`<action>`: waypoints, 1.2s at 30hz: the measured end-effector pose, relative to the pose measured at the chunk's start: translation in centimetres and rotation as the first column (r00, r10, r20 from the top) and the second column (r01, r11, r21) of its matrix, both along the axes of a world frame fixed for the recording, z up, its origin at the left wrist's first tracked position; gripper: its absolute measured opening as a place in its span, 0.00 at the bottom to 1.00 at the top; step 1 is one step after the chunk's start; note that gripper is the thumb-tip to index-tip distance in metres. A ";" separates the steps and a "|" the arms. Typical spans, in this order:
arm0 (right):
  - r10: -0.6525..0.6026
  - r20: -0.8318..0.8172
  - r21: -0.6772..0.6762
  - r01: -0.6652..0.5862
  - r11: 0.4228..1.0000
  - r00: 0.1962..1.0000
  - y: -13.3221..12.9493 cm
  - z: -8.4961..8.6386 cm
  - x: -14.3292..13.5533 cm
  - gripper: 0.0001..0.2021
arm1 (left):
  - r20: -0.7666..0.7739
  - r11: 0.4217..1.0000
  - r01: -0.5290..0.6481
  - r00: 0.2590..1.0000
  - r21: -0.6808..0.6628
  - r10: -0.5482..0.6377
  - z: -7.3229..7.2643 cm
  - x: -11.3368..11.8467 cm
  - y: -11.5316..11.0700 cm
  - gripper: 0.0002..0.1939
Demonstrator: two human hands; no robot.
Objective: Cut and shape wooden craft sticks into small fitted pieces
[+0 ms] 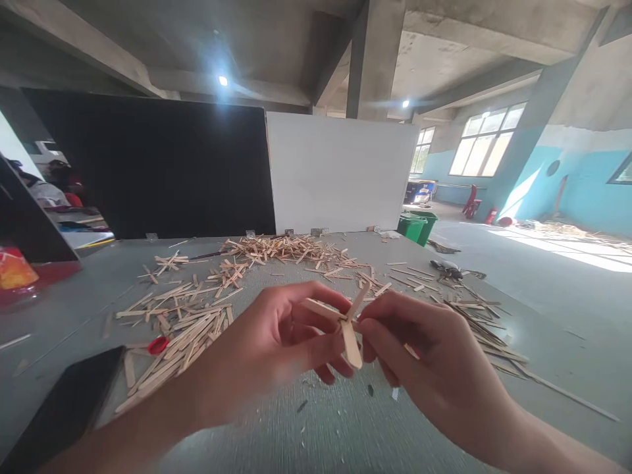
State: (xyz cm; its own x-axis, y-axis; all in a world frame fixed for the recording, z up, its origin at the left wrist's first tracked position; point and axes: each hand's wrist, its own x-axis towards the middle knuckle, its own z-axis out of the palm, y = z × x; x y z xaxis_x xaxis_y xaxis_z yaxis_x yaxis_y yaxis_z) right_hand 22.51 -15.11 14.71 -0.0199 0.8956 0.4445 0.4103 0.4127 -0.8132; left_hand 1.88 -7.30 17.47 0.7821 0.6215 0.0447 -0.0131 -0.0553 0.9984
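Note:
Above the near middle of the grey table, both hands meet on small wooden craft sticks (351, 345) that are joined in a crossed shape. My left hand (296, 329) pinches the piece from the left, thumb and fingers closed on it. From the other side, my right hand (419, 349) grips it near the crossing with thumb and forefinger. One stick points down toward me, another tilts up and away, and a third runs left behind my fingers. Part of the crossing is hidden by my fingertips.
Loose sticks (281, 249) are heaped at the back and spread left (197, 336). A red cap (158, 345) lies among them, beside a black phone-like slab (74, 401). Thin strips (494, 336) lie right. Black (172, 171) and white (340, 171) boards border the table's back.

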 end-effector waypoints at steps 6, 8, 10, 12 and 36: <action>-0.081 0.103 0.087 0.072 0.994 0.991 0.0 0.0 0.0 0.11 | -0.029 0.995 -0.059 0.998 0.079 0.061 0.0 -0.2 0.3 0.15; -0.097 0.150 0.137 0.076 0.988 0.984 0.1 0.0 0.1 0.12 | -0.040 0.993 -0.070 0.996 0.098 0.074 -0.1 -0.2 0.3 0.16; -0.114 0.190 0.181 0.079 0.980 0.975 0.2 -0.2 0.1 0.11 | -0.059 0.988 -0.084 0.994 0.128 0.092 -0.2 0.0 0.2 0.17; -0.115 0.202 0.199 0.075 0.977 0.973 0.2 -0.3 0.1 0.11 | -0.070 0.981 -0.107 0.990 0.164 0.120 -0.2 0.1 0.0 0.17; 0.059 -0.054 -0.145 -0.066 0.987 0.997 0.5 0.5 -0.1 0.14 | -0.178 0.982 -0.050 0.981 0.185 0.083 0.0 -0.7 -0.7 0.20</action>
